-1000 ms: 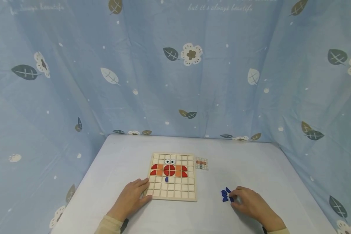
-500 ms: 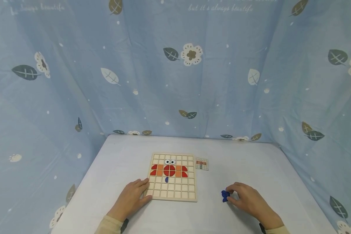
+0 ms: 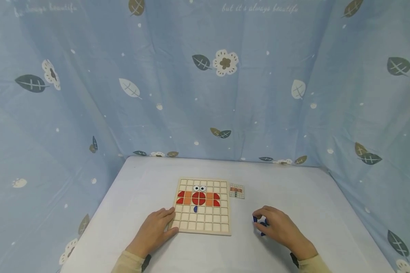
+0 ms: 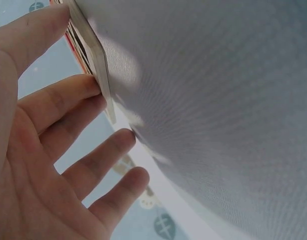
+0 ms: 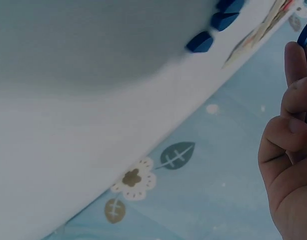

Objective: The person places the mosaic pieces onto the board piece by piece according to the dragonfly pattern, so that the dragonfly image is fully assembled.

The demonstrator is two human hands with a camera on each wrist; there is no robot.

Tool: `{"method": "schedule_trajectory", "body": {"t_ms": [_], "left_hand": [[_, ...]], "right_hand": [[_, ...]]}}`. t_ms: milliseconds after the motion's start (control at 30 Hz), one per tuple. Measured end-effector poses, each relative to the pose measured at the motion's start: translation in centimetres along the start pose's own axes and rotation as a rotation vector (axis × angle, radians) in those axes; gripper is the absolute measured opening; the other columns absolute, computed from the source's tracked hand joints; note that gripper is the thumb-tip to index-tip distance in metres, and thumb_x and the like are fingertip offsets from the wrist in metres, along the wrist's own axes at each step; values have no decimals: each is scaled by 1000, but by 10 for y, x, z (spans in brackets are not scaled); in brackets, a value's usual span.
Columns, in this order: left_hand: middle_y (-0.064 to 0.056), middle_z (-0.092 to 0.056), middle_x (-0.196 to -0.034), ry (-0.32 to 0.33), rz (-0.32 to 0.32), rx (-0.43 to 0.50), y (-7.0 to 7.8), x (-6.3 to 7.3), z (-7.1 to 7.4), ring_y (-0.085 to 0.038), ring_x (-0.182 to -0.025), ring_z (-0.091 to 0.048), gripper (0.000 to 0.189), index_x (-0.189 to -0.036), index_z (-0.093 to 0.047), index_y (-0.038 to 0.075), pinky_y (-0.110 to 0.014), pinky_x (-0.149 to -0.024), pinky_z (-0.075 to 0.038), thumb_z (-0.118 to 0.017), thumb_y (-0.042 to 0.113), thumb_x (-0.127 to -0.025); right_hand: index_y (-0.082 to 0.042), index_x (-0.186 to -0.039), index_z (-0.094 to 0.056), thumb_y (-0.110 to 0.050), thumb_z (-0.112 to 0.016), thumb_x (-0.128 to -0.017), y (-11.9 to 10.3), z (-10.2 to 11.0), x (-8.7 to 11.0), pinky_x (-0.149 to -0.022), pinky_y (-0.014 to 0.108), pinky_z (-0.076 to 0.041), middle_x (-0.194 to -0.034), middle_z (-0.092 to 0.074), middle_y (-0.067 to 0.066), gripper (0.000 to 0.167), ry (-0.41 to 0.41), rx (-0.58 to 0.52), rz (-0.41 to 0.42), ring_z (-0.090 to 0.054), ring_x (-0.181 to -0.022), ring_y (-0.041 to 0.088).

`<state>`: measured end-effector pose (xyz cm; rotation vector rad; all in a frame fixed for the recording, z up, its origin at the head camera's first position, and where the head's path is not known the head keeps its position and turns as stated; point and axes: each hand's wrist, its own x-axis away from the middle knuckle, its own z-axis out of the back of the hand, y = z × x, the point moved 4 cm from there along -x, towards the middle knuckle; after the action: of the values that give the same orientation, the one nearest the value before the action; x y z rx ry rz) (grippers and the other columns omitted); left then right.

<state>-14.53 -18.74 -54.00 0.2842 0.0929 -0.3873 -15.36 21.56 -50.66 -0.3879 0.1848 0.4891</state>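
My left hand (image 3: 153,230) touches the near left corner of a wooden grid board (image 3: 205,226), fingers along its side edge and thumb on the front edge. In the left wrist view those fingers (image 4: 61,97) look fairly straight against the board's rim. The board bears red curved tiles (image 3: 199,198), orange square tiles (image 3: 209,199), two eye tiles (image 3: 196,188) and one blue rounded tile (image 3: 196,209). My right hand (image 3: 281,227) pinches a blue curved tile (image 3: 254,219) between thumb and finger, also visible in the right wrist view. Several loose blue tiles (image 5: 200,42) lie beneath, partly hidden in the head view.
A small pattern card (image 3: 237,191) lies against the board's right side, showing a similar figure on a grid. White cloth covers the table (image 3: 205,254). A blue patterned curtain (image 3: 177,94) surrounds its back and sides.
My right hand has moved left and slightly away from me, from the blue tiles' right side to over them, and now pinches one tile. The left hand stays at the board.
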Motion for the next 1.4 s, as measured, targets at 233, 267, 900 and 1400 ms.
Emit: {"method": "schedule_trajectory", "body": {"t_ms": [233, 267, 900, 1400], "left_hand": [[-10, -61, -140, -5, 14, 3, 0, -2, 0, -36, -129, -56, 58, -130, -68, 1, -54, -108, -45, -75, 43, -90], [-10, -62, -140, -3, 15, 2, 0, -2, 0, -36, -129, -56, 58, -129, -68, 1, -54, -108, -45, -75, 43, -90], [-9, -61, -141, -20, 25, -5, 1, -2, 0, -35, -130, -55, 59, -130, -67, 1, -53, -109, -44, -74, 44, -91], [-10, -61, -140, -14, 19, -2, 1, -1, 1, -34, -129, -56, 59, -130, -67, 1, -54, -108, -45, -75, 44, -90]], "right_hand": [[-19, -102, -75, -23, -89, -78, -10, -5, -12, -66, 25, -55, -92, -68, -14, 29, 47, -15, 33, -64, -80, 9], [-20, -103, -74, -23, -89, -78, -11, -6, -14, -65, 24, -55, -92, -68, -14, 29, 63, -19, 43, -64, -79, 9], [-19, -106, -76, -27, -86, -83, -44, -16, -52, -59, 17, -47, -98, -69, -11, 27, 160, -91, 120, -51, -71, 3], [-16, -108, -76, -26, -84, -85, -70, -28, -93, -75, 28, -60, -97, -69, -7, 27, 120, -26, 272, -69, -88, 15]]}}
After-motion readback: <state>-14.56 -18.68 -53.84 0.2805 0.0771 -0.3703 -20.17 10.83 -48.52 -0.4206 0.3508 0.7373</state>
